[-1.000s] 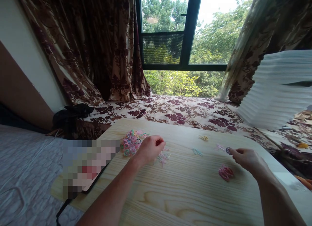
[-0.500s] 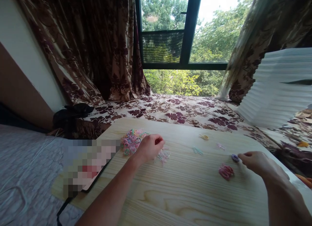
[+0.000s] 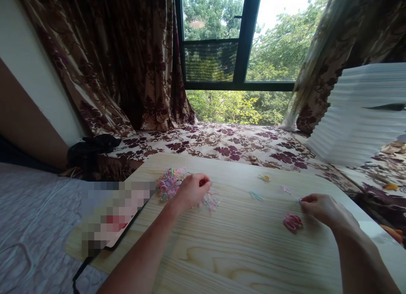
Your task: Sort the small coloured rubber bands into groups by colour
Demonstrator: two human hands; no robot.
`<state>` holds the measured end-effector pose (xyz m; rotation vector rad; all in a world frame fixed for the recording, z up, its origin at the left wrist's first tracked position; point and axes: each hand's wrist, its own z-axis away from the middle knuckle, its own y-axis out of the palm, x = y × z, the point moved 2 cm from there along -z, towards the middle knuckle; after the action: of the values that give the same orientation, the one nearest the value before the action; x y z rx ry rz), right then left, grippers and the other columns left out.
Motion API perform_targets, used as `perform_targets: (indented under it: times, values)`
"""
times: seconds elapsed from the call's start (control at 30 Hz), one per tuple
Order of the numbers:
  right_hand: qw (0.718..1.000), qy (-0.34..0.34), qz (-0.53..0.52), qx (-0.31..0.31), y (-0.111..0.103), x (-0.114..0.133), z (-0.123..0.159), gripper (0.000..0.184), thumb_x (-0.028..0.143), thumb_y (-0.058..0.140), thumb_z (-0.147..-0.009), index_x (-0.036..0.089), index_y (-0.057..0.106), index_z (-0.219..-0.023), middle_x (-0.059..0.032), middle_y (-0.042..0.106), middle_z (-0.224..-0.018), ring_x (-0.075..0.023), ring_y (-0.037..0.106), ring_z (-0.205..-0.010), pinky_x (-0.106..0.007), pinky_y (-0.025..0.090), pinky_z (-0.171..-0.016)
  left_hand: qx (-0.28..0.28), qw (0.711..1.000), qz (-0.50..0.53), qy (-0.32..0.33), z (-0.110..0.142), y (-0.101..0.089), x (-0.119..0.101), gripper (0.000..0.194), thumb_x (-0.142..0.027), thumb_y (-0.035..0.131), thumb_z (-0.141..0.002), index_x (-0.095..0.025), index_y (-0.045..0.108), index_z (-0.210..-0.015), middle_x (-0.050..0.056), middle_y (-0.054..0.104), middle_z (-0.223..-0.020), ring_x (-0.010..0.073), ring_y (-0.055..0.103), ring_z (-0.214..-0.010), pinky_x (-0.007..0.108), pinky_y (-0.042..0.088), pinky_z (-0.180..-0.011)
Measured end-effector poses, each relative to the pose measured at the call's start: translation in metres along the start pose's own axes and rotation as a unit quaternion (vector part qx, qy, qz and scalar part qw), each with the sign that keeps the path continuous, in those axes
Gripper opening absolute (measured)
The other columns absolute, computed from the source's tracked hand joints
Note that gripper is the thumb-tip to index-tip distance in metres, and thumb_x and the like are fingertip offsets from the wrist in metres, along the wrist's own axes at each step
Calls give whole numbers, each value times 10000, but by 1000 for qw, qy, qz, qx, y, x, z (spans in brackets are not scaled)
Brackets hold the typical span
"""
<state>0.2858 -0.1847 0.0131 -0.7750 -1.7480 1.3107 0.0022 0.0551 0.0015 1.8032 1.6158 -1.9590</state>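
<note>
My left hand (image 3: 194, 190) is closed, thumb and fingertips together, between a heap of mixed pastel hair ties (image 3: 169, 182) and a loose spread of pale pink and green hair ties (image 3: 210, 201). Whatever it may hold is too small to make out. At the right, my right hand (image 3: 320, 208) pinches a purple hair tie (image 3: 300, 200), mostly hidden by the fingers. Close to these fingers lie a bundle of pink-red hair ties (image 3: 292, 222) and some pale lilac ones (image 3: 285, 190). Teal hair ties (image 3: 256, 196) and a yellow hair tie (image 3: 264, 178) lie farther left.
Everything lies on a light wooden table (image 3: 222, 251). A blurred-out flat object with a dark edge (image 3: 127, 230) and a black strap (image 3: 80, 270) is at the left. Behind are a flowered window seat (image 3: 231, 146), curtains and a window. White ridged foam sheet (image 3: 364, 116) stands at the right.
My right hand has moved slightly left and covers most of the purple hair tie, which showed fully before. My left hand has hardly moved.
</note>
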Motion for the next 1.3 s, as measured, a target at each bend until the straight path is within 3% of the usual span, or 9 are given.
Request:
perform_targets:
  times: [0.1, 0.17, 0.33, 0.43, 0.53, 0.77, 1.13, 1.3]
  values:
    - [994, 57, 8, 91, -9, 13, 6, 275, 385, 553, -676, 221, 730, -808, -135, 705, -849, -247, 621, -693, -310, 389, -553, -18, 1000, -18, -4, -2, -7, 4, 214, -290, 492, -751, -147, 647, -717, 12, 633, -629, 112, 541, -581, 193, 366, -530]
    - [996, 45, 5, 83, -14, 27, 10, 322, 418, 506, -722, 216, 706, -874, -127, 699, -889, -260, 620, -767, -313, 399, -589, -25, 999, -37, -16, -3, -13, 7, 199, -268, 496, -739, -151, 655, -714, 17, 648, -651, 119, 555, -605, 195, 371, -541]
    - [993, -91, -57, 47, -6, 80, 31, 303, 417, 457, -761, 231, 686, -831, -65, 696, -777, -228, 622, -729, -282, 396, -588, -12, 994, -101, -43, -3, -21, 9, 206, -235, 497, -733, -157, 687, -720, 35, 675, -680, 137, 581, -642, 206, 381, -561]
    - [976, -195, -83, 44, 7, 111, 50, 280, 384, 444, -770, 230, 678, -755, -37, 679, -718, -194, 608, -663, -261, 380, -564, 10, 990, -132, -48, -2, -15, 7, 231, -247, 508, -751, -181, 712, -839, 44, 704, -763, 151, 607, -707, 218, 415, -624]
    - [962, -255, -82, 46, 19, 130, 65, 293, 365, 410, -798, 225, 657, -723, -29, 662, -727, -167, 589, -630, -249, 360, -548, 23, 985, -169, -37, 1, -5, 2, 278, -246, 495, -780, -227, 695, -972, 51, 711, -900, 161, 621, -835, 230, 431, -740]
    - [946, -309, -86, 55, 32, 147, 84, 300, 318, 385, -817, 212, 629, -676, -35, 640, -762, -133, 556, -563, -239, 317, -506, 31, 968, -250, -24, 7, 9, -6, 250, -249, 458, -813, -209, 699, -867, 100, 694, -889, 221, 621, -866, 293, 432, -750]
    - [931, -346, -100, 49, 35, 157, 92, 323, 311, 345, -847, 216, 621, -711, -34, 633, -771, -133, 570, -577, -233, 350, -514, 23, 972, -231, -32, 5, 12, -2, 218, -202, 463, -787, -185, 679, -813, 94, 669, -855, 212, 604, -829, 295, 441, -737]
    - [927, -354, -121, 37, 35, 157, 92, 313, 329, 362, -842, 221, 620, -702, -29, 622, -744, -135, 566, -573, -239, 364, -520, -23, 984, -179, -11, 5, 7, -8, 177, -207, 490, -764, -187, 666, -776, 60, 642, -877, 170, 589, -819, 253, 431, -731]
